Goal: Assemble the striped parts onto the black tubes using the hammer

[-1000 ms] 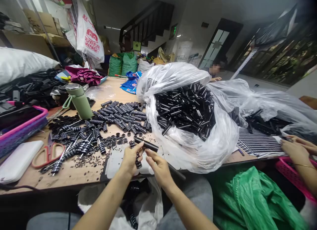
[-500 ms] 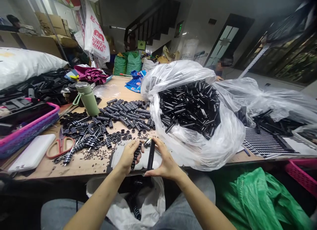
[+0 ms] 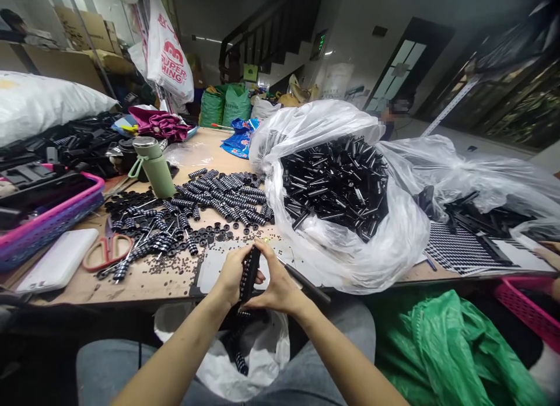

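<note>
My left hand (image 3: 231, 275) is wrapped round a ribbed black-and-white roller (image 3: 245, 282) at the table's front edge. Against that roller, my right hand (image 3: 280, 283) grips a narrow black casing (image 3: 252, 266) between thumb and fingers, one at each end. The two parts touch and stand roughly upright. A dark-handled tool (image 3: 308, 282) with a thin metal shaft lies just right of my right hand. Beneath my hands is a white board (image 3: 214, 260). An open white bag (image 3: 266, 359) holding similar rollers sits between my legs.
Finished-looking rollers (image 3: 223, 196) and small rings cover the table. A big clear bag (image 3: 406, 242) of black parts stands right. Scissors (image 3: 107, 251), a white box (image 3: 59, 260) and a green bottle (image 3: 157, 172) lie left. Another person's hand (image 3: 549, 254) shows at far right.
My right hand has moved left, bringing the black casing against the roller. The dark-handled tool now shows on the board's right side. Another person's hands have appeared at the right edge.
</note>
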`<state>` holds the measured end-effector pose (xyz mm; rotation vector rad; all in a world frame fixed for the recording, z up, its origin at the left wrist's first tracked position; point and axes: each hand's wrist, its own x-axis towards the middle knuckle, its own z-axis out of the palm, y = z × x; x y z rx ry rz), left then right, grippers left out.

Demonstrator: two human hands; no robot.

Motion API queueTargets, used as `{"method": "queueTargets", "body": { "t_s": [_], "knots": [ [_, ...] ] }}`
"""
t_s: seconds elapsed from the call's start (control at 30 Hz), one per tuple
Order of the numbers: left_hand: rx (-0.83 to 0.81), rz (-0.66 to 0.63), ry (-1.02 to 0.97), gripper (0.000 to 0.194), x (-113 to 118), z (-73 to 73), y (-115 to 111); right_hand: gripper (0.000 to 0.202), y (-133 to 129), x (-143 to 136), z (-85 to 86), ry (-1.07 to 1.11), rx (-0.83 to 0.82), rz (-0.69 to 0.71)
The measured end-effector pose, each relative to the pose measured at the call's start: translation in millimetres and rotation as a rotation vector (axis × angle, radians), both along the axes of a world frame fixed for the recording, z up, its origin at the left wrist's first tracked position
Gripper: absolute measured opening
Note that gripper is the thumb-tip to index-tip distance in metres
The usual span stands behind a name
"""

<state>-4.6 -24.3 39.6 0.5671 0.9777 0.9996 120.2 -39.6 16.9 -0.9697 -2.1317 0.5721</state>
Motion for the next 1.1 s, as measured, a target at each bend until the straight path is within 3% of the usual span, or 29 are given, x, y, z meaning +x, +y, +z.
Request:
{"method": "queueTargets", "body": {
  "t_s": [0.13, 0.23, 0.3, 0.4, 0.5, 0.67, 0.8, 0.9, 1.0, 1.1],
  "knots": [
    [-0.076, -0.055, 0.058, 0.024, -2.6, -3.5, 4.4, 0.101, -0.7, -3.3, -2.8, 0.011, -0.059, -0.062],
    [-0.016, -0.082, 0.144, 0.025, -5.8, -18.3, 7.0, 0.098, 1.6, -10.5, -13.7, -0.014, -0.074, -0.122],
    [0.213, -0.081, 0.357, 0.027, -8.5, -34.2, 6.2, 0.096, 4.4, -17.5, -26.6, -0.033, -0.051, -0.182],
    [0.696, -0.048, 0.901, 0.038, -14.2, -62.0, 3.4, 0.086, 8.1, -24.8, -46.8, -0.093, 0.011, -0.292],
    [0.970, -0.139, 1.326, 0.040, -23.4, -83.0, 3.9, 0.077, 9.9, -14.7, -55.6, -0.271, 0.017, -0.356],
    [1.218, -0.373, 1.642, 0.038, -38.6, -85.2, 8.6, 0.021, 7.9, 37.0, -37.4, -0.684, -0.098, -0.685],
    [1.256, -0.378, 1.752, 0.039, -42.7, -79.4, 10.1, 0.026, -7.0, 49.6, -15.5, -0.605, -0.247, -0.641],
    [1.260, -0.400, 1.761, 0.042, -43.6, -80.1, 10.7, 0.033, -18.7, 36.9, -11.7, -0.502, -0.257, -0.610],
    [1.219, -0.407, 1.771, 0.043, -39.7, -82.9, 8.4, 0.032, -22.6, 26.0, -11.3, -0.592, -0.341, -0.565],
    [1.168, -0.360, 1.789, 0.041, -26.8, -87.5, 2.1, 0.034, -24.1, 19.6, 1.6, -0.515, -0.325, -0.541]
  ]
}}
